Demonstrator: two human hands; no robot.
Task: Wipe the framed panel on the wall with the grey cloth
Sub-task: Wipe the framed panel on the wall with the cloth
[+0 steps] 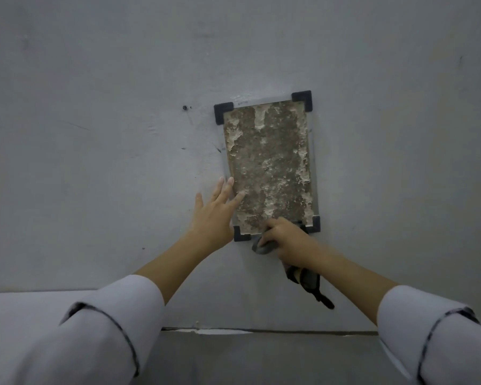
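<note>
On the wall [95,79], our left hand [215,211] lies flat, fingers spread, beside the framed panel [268,165]; our right hand [285,238] grips the grey cloth [264,247] at its bottom edge.

framed panel [270,165]: mottled brown/white, black corner brackets, upright on wall. grey cloth [263,247]: bunched at panel's bottom edge.

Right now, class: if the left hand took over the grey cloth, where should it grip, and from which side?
Probably the bunched fold of the grey cloth left of the right hand, coming from the left; the hanging tail is thin.
</note>
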